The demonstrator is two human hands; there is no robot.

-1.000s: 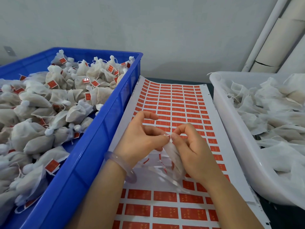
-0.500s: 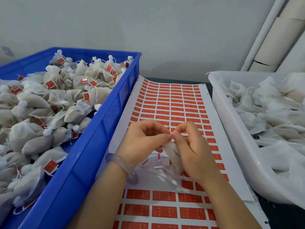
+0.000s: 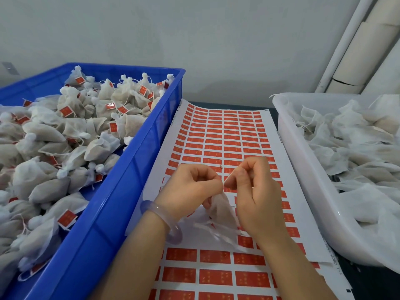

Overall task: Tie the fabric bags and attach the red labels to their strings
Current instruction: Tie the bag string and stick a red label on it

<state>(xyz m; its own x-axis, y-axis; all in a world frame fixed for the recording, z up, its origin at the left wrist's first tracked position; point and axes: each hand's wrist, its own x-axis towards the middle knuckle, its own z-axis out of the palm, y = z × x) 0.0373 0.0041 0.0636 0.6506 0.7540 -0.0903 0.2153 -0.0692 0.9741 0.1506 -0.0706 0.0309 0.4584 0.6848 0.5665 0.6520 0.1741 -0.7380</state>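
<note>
A small white fabric bag (image 3: 220, 207) hangs between my hands over the sheet of red labels (image 3: 223, 135). My left hand (image 3: 190, 189) has curled fingers and pinches the bag's top, where the thin string runs. My right hand (image 3: 253, 191) is just to its right, fingers curled, pinching the same string near the bag's neck. The fingertips of both hands nearly touch. The string itself is too fine to follow. A clear bracelet sits on my left wrist.
A blue crate (image 3: 121, 202) on the left holds several tied bags with red labels. A white tub (image 3: 303, 169) on the right holds several loose untied bags. A peeled strip of clear backing (image 3: 218, 232) lies under my hands. A grey wall stands behind.
My hands have lifted slightly and drawn a little apart, the right hand moving right and up while both keep hold at the bag's neck. The bag still hangs below them.
</note>
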